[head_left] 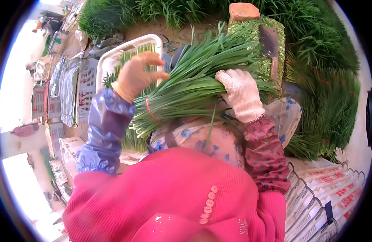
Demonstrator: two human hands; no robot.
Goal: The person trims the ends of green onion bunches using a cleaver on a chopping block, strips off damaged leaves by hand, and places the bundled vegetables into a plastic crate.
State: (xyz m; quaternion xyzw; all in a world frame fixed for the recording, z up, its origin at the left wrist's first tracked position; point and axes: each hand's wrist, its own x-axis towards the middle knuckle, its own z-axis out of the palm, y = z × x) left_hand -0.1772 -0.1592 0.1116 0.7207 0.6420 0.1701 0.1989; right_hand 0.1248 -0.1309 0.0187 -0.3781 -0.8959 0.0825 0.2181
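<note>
Across the lap, on a flowered apron (194, 136), lies a large bundle of long green stalks (194, 86), tied near its pale cut ends with a red band (151, 109). My left hand (138, 73), in an orange-tan rubber glove, is raised over the bundle near the band, thumb and fingers apart, with nothing in them. On the leafy part rests my right hand (240, 92), in a white knit glove, its fingers curled over the stalks. One loose stalk (211, 131) hangs down over the apron.
A white basket (100, 68) holding stalks stands at the left. Ahead are a scrap-covered board (280, 44) with a dark blade (268, 40) and a brick (244, 11). Green bundles (331, 105) pile up on the right, above a metal rack (310, 201). Crates (87, 82) stand far left.
</note>
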